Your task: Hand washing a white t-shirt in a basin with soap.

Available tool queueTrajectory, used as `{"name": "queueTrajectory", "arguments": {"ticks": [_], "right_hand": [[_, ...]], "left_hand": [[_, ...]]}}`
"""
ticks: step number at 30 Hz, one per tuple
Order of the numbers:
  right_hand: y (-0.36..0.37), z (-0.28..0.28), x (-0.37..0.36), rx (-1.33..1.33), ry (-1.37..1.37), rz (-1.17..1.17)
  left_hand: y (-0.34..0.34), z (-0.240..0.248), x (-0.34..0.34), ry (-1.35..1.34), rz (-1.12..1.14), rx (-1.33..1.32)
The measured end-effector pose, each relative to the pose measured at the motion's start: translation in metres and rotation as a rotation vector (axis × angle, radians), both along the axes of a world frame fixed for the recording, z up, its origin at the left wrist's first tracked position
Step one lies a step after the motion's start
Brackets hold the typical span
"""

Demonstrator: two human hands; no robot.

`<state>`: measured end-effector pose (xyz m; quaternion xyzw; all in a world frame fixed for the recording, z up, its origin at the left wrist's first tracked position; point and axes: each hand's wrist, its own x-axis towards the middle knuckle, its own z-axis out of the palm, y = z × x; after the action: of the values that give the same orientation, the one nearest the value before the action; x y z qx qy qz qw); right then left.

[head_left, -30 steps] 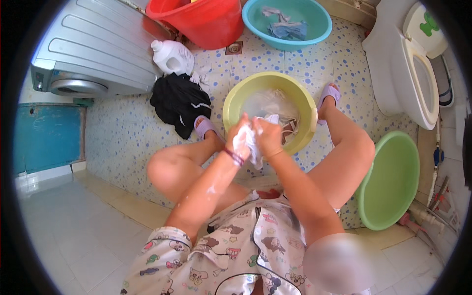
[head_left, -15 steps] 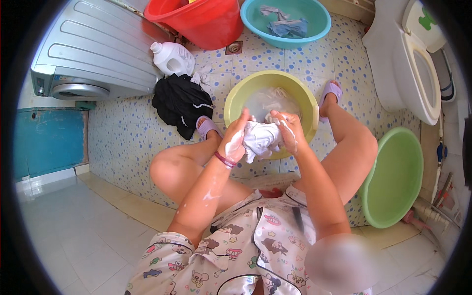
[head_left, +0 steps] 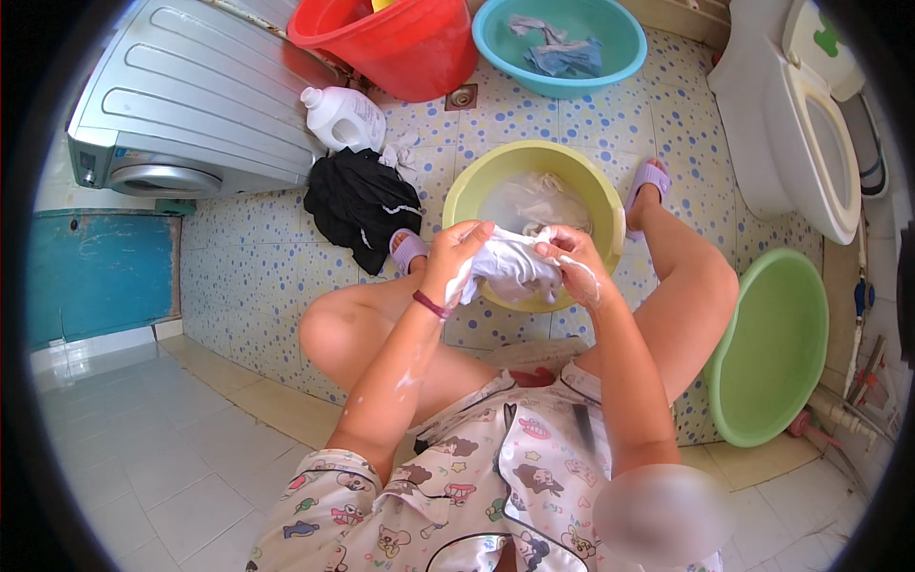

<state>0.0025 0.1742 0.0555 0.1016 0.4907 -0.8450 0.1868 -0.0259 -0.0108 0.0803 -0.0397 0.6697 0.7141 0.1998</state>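
Holds a white cloth (head_left: 516, 265) spread at the frame's centre, above the lower rim of a yellow basin (head_left: 461, 195); grips its left end in the curled left hand (head_left: 452, 257), pinches its right end between thumb and fingers of the right hand (head_left: 576, 264).

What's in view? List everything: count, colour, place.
Near basin: one, yellow, centre
Held cloth: one, white, centre
Soaking cloth: uncounted, whitish, near basin
Far basin: one, turquoise, top
Cloths: apparently two, grey and blue, far basin
Side basin: one, green, right
Tub: one, red, top
Washing machine: one, silver, left
Jug: one, white, beside washing machine
Garments: one heap, black, left
Toilet: one, white, right
Slippers: two, lilac, flanking near basin
Shirt: one, pale patterned, bottom
Left fingers: one hand, sudsy, gripping cloth
Right fingers: one hand, sudsy, gripping cloth
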Motion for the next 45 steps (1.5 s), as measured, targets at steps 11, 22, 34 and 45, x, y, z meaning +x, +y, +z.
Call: {"name": "queueTrajectory", "arguments": {"ticks": [11,22,34,45], "right_hand": [[-0.086,0.023,0.023,0.973,0.516,-0.375],[-0.049,0.011,0.051,0.897,0.787,-0.201],[0.015,0.000,-0.017,0.178,0.114,0.348],[-0.005,0.038,-0.004,-0.264,-0.026,0.029]], "left_hand": [[0.014,0.001,0.012,-0.446,0.103,0.637],[0.008,-0.006,0.010,-0.201,0.035,0.296],[0.002,0.027,0.002,-0.117,-0.274,0.203],[0.012,0.047,0.006,0.047,-0.300,-0.012]]}}
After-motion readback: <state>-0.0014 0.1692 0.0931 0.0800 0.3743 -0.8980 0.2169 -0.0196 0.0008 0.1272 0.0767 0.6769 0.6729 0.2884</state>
